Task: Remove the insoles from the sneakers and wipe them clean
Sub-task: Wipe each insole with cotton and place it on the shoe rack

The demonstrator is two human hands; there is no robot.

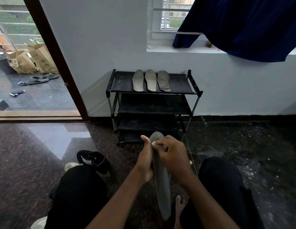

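1. Grey insole [162, 184]. It is out of its shoe and held on edge in front of me. The toe end points up before the shoe rack [122, 81], and the heel end hangs toward my bare foot [179, 205]. Standing it this way leaves one face open to the working hand.

2. Left hand [146, 161]. It is wrapped round the insole's left edge near mid-length, with the thumb raised beside the toe end. It serves as the brace, so the thin sheet does not fold under pressure.

3. Right hand [172, 156]. The fingers are curled over the upper part of the insole and pinch at its edge. A pale speck shows at the fingertips, and I cannot tell whether it is cloth or nail. I judge this to be the wiping step.

4. Three insoles [150, 80]. They lie side by side on the rack's top shelf, toes toward the wall. They were probably laid there as finished pieces, off the floor [44, 154] to air. If so, the one in my hands is the last.

5. Black sneaker [92, 161]. It sits on the floor to my left, with a pale shoe [71, 166] just beside it, partly hidden. Both seem kept within reach for refitting.
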